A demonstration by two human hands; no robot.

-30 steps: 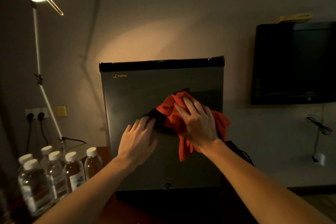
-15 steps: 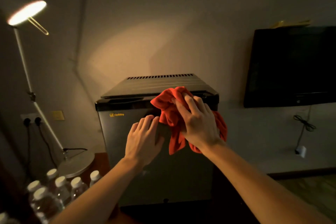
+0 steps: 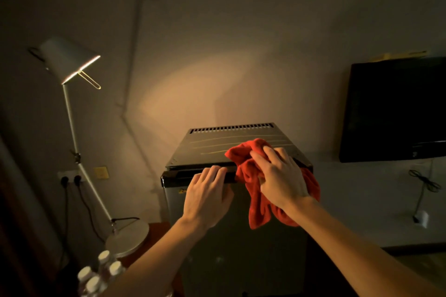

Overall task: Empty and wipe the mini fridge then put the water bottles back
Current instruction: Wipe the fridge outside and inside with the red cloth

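Our right hand (image 3: 280, 181) bunches the red cloth (image 3: 255, 190) on the mini fridge (image 3: 231, 236) top's near edge; our left hand (image 3: 207, 195) rests flat there. Water bottles (image 3: 101, 272) wait near left (door closed), so restocking remains.

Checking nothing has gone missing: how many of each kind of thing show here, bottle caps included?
Mini fridge: 1
Red cloth: 1
Water bottle caps: 4
Floor lamp: 1
Television: 1
Total: 8

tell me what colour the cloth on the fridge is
Red-orange; the cloth shows best in the head view, under the right hand.
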